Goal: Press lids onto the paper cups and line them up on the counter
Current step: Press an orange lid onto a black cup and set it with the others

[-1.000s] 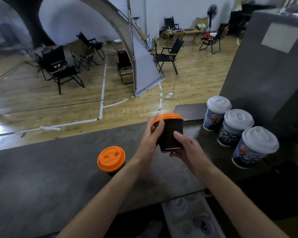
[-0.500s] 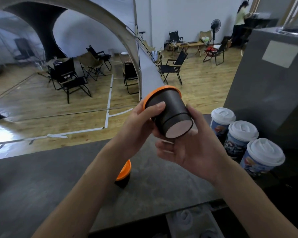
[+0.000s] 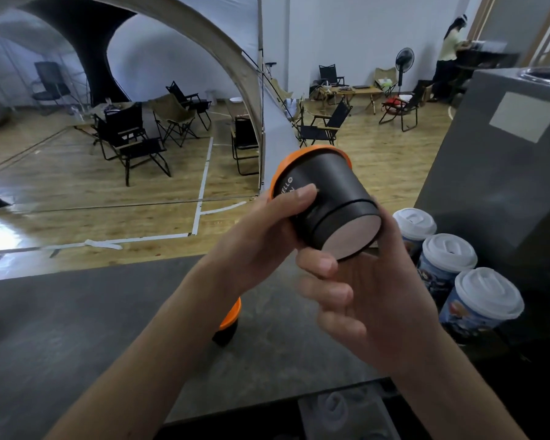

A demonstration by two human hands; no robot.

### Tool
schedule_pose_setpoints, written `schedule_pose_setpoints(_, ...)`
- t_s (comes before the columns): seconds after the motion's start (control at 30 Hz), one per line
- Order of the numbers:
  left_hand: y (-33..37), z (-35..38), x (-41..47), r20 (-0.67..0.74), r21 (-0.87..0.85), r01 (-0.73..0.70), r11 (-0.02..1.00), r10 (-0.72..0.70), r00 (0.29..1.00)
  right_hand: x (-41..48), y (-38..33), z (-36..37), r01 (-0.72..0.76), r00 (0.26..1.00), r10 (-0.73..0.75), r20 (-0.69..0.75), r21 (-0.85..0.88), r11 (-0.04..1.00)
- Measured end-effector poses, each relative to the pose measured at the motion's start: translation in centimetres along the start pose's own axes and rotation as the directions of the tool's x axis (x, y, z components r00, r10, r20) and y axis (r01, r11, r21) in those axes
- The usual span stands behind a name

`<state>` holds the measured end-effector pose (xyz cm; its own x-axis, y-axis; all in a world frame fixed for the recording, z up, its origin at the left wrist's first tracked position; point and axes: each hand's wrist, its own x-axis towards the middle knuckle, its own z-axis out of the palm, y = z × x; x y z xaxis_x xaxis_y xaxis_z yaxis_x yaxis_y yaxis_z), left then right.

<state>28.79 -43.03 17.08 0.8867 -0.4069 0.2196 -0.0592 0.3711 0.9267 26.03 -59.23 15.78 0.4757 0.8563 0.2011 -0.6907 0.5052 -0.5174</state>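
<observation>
Head view: left hand grips one tilted black cup, right hand seemingly cradles base; three white-lidded cups beside.

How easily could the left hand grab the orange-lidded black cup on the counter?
Probably not yet: the left hand grips the raised orange-lidded black paper cup. Otherwise nothing blocks the counter cup below its wrist.

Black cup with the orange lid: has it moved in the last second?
Yes. The black cup has risen away from the counter and tipped, base toward the camera, now above the white-lidded cups.
</observation>
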Motion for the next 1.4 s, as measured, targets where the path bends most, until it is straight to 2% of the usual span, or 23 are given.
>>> schedule_pose_setpoints(0.07,0.3,-0.6,0.6,-0.094,0.113,-0.019,0.993,0.03,0.995,-0.2,-0.9,0.3,-0.055,0.957,-0.044,-0.286,-0.328,0.943)
schedule_pose_setpoints(0.1,0.4,-1.1,0.9,-0.142,0.197,-0.031,0.98,0.06,0.988,-0.1,-1.2,0.5,-0.099,0.913,-0.123,-0.389,-0.504,0.858)
schedule_pose_setpoints(0.17,0.8,-2.1,1.2,-0.171,0.326,-0.015,0.945,0.074,0.982,0.4,-1.3,0.7,-0.162,0.843,-0.244,-0.48,-0.657,0.736)
schedule_pose_setpoints(0.23,1.1,-2.5,1.3,-0.081,0.31,-0.008,0.951,0.035,0.996,0.7,-1.0,0.8,-0.144,0.837,-0.19,-0.514,-0.541,0.829)
schedule_pose_setpoints(0.3,1.1,-2.4,1.3,0.007,0.159,-0.032,0.987,0.031,0.999,0.8,-0.6,1.0,-0.086,0.893,-0.056,-0.447,-0.291,0.953)
schedule_pose_setpoints(0.33,1.0,-2.2,1.1,0.033,0.071,-0.037,0.997,0.035,0.999,0.8,-0.4,1.0,-0.072,0.919,-0.019,-0.394,-0.215,0.974)
schedule_pose_setpoints(0.4,0.8,-1.8,0.8,0.065,-0.029,-0.024,0.999,0.026,0.998,0.9,0.0,0.8,-0.065,0.94,-0.011,-0.34,-0.213,0.975)
schedule_pose_setpoints(0.5,1.1,-1.9,0.9,0.058,0.097,-0.02,0.995,0.014,0.998,1.5,-0.1,0.9,-0.039,0.898,-0.123,-0.422,-0.355,0.934)
schedule_pose_setpoints(0.57,1.4,-1.8,0.9,0.124,0.058,-0.028,0.998,0.021,0.992,1.6,-0.3,1.2,-0.001,0.889,-0.164,-0.429,-0.359,0.933)
schedule_pose_setpoints(0.63,1.8,-1.4,0.6,0.213,-0.14,-0.029,0.99,0.058,0.975,1.7,-0.2,1.7,0.021,0.922,-0.121,-0.367,-0.265,0.964)
schedule_pose_setpoints(0.67,2.0,-1.2,0.5,0.259,-0.308,0.004,0.951,0.08,0.962,1.7,-0.1,1.6,0.027,0.94,-0.095,-0.327,-0.209,0.978)
schedule_pose_setpoints(0.73,2.1,-0.8,0.4,0.388,-0.618,0.137,0.774,0.148,0.91,1.8,0.2,1.2,0.038,0.979,-0.053,-0.198,-0.081,0.996)
schedule_pose_setpoints(0.77,2.2,-0.8,0.4,0.45,-0.671,0.188,0.717,0.194,0.872,1.8,0.2,1.0,0.036,0.991,-0.037,-0.126,-0.011,0.999)
schedule_pose_setpoints(0.8,2.4,-0.8,0.2,0.481,-0.655,0.203,0.728,0.195,0.854,1.8,0.2,1.0,0.034,0.996,-0.032,-0.079,0.024,0.999)
schedule_pose_setpoints(0.87,2.4,-0.3,0.4,0.381,-0.503,0.135,0.854,0.079,0.921,1.6,0.3,0.9,0.018,0.994,-0.021,-0.103,-0.029,0.999)
schedule_pose_setpoints(0.9,2.2,-0.5,0.6,0.258,-0.372,0.092,0.924,0.008,0.966,1.4,0.1,0.9,0.005,0.982,-0.028,-0.184,-0.121,0.993)
schedule_pose_setpoints(0.93,2.2,-1.1,0.6,0.049,-0.136,-0.006,0.991,0.013,0.999,1.3,0.0,1.0,0.001,0.96,-0.067,-0.273,-0.235,0.972)
schedule_pose_setpoints(0.97,2.3,-1.6,0.5,-0.058,0.079,-0.055,0.995,0.06,0.997,1.2,-0.2,1.4,-0.002,0.934,-0.126,-0.335,-0.357,0.934)
schedule_pose_setpoints(1.0,2.7,-1.7,0.5,-0.085,0.231,-0.071,0.97,0.093,0.992,1.0,-0.4,1.7,-0.005,0.911,-0.187,-0.369,-0.463,0.887)
schedule_pose_setpoints(1.07,3.4,-2.1,0.5,-0.054,0.417,-0.093,0.904,0.127,0.99,1.0,-0.7,1.8,-0.017,0.857,-0.28,-0.433,-0.566,0.824)
schedule_pose_setpoints(1.17,4.8,-2.2,0.5,-0.012,0.612,-0.139,0.779,0.185,0.983,0.9,-0.9,2.2,-0.035,0.826,-0.302,-0.476,-0.578,0.815)
schedule_pose_setpoints(1.33,6.6,-1.7,0.5,0.076,0.687,-0.175,0.706,0.17,0.983,0.9,-1.0,3.1,-0.026,0.822,-0.36,-0.44,-0.662,0.749)
schedule_pose_setpoints(1.4,7.3,-1.9,0.4,0.129,0.699,-0.202,0.686,0.157,0.979,0.9,-1.3,3.7,-0.007,0.834,-0.349,-0.428,-0.64,0.768)
